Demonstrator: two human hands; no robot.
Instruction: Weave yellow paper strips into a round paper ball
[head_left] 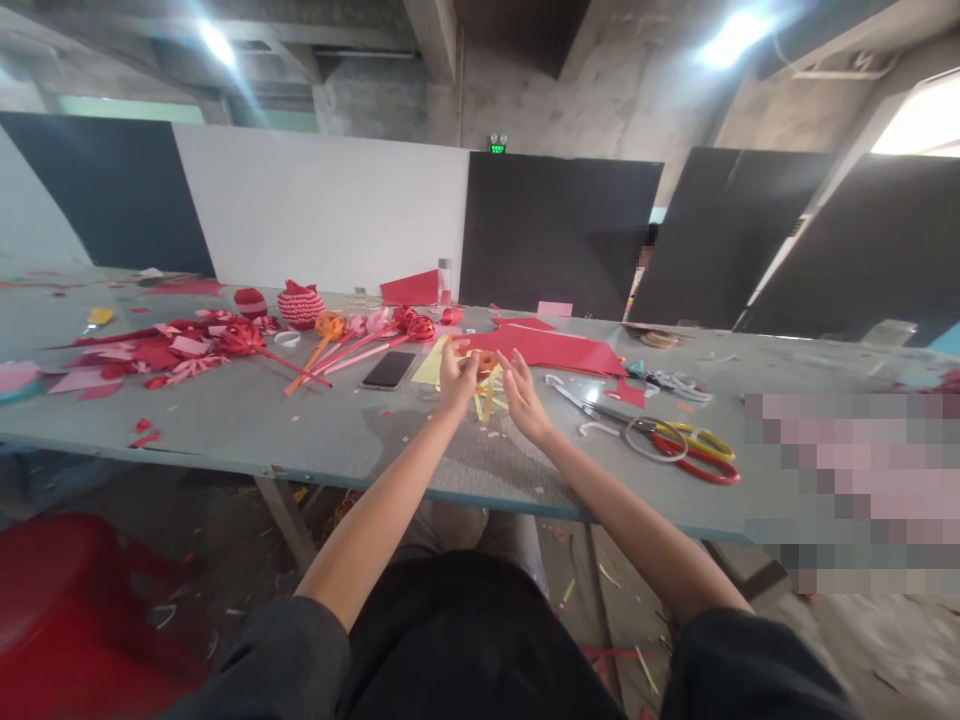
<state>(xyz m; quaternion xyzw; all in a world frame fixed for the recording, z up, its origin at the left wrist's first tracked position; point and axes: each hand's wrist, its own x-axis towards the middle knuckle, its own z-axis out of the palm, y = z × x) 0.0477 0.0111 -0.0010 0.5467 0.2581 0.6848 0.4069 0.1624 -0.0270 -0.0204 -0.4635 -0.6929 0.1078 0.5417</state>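
Observation:
My left hand (457, 380) is raised over the table, its fingers partly curled near a small orange piece (487, 362); whether it grips that piece is unclear. My right hand (523, 392) faces it from the other side, fingers apart and holding nothing. Between and below the hands lie yellow paper strips (486, 402). A yellow sheet (429, 366) shows just left of my left hand. Behind the hands, red paper (559, 348) lies flat. A dark phone (388, 370) rests to the left.
Red-handled scissors (697, 462), a grey ring (655, 440) and grey-handled scissors (679, 385) lie at the right. Paper flowers (244, 340), pink scraps and a striped woven ball (300, 304) cover the left. A red stool (60, 600) stands lower left.

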